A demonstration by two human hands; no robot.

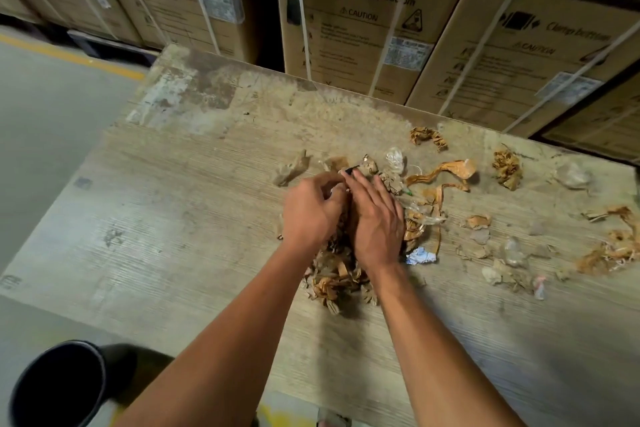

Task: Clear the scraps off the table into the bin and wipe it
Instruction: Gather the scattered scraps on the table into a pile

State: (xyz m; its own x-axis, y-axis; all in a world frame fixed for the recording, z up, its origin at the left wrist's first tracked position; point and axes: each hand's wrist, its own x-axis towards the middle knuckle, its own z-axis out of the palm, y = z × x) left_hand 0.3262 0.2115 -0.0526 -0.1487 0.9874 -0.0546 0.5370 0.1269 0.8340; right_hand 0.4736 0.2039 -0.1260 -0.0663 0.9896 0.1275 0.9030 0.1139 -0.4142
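Observation:
A heap of brown paper and tape scraps (332,279) lies in the middle of the worn wooden table (180,218). Both hands are on it. My left hand (313,210) has its fingers curled round scraps at the top of the heap. My right hand (375,218) lies beside it with straight fingers pressed against the heap's right side. More scraps are strewn to the right: orange-brown tape strips (446,173), crumpled clear plastic (394,158) and a small white-blue wad (420,256). A black bin (60,388) stands on the floor at the lower left, below the table's edge.
Tall cardboard washing-machine boxes (374,21) stand right behind the table's far edge. Grey concrete floor with a yellow line (74,55) lies to the left. Further scraps (613,246) reach the table's right end.

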